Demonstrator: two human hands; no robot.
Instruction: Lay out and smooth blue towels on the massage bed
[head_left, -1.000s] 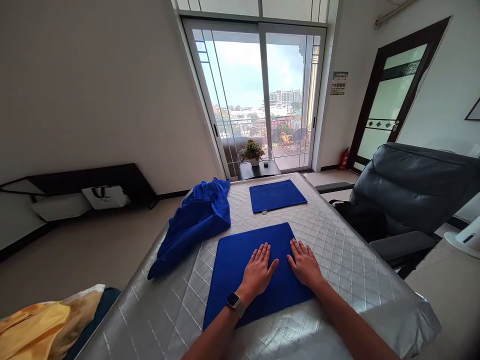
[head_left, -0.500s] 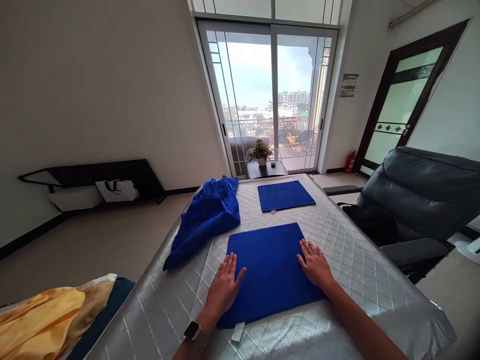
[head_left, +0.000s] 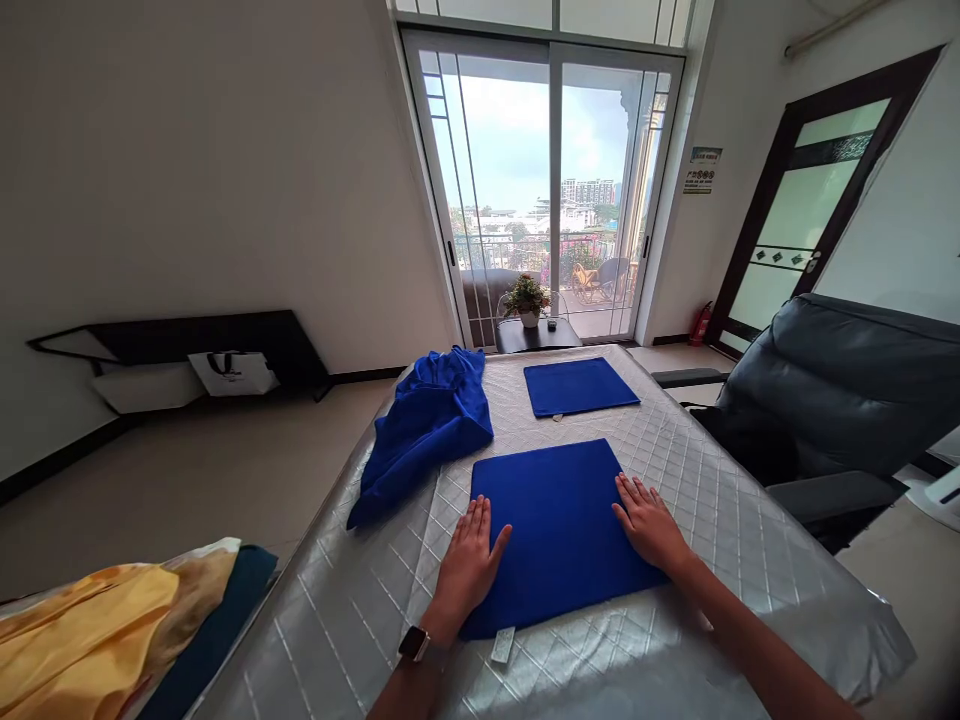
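A flat blue fabric piece, like a pillowcase [head_left: 559, 530], lies on the silver quilted cover [head_left: 720, 520] in front of me, a white label sticking out of its near edge. My left hand [head_left: 471, 555] rests flat on its left edge, thumb apart from the fingers. On the right edge lies my right hand [head_left: 649, 522], palm down with fingers stretched out. Farther back, a second flat blue pillowcase [head_left: 581, 387] is spread on the cover. A crumpled blue cloth [head_left: 431, 425] sits to the left of both.
Yellow and dark green fabric [head_left: 112, 630] is piled at the lower left. A dark padded armchair [head_left: 862, 400] stands along the right side. Beyond the far edge, a small black table [head_left: 536, 338] carries a potted plant [head_left: 527, 300] before the sliding glass doors.
The view has shifted slightly, so the bed and cloths appear a little farther right. Both hands stay flat on the edges of the near blue piece.
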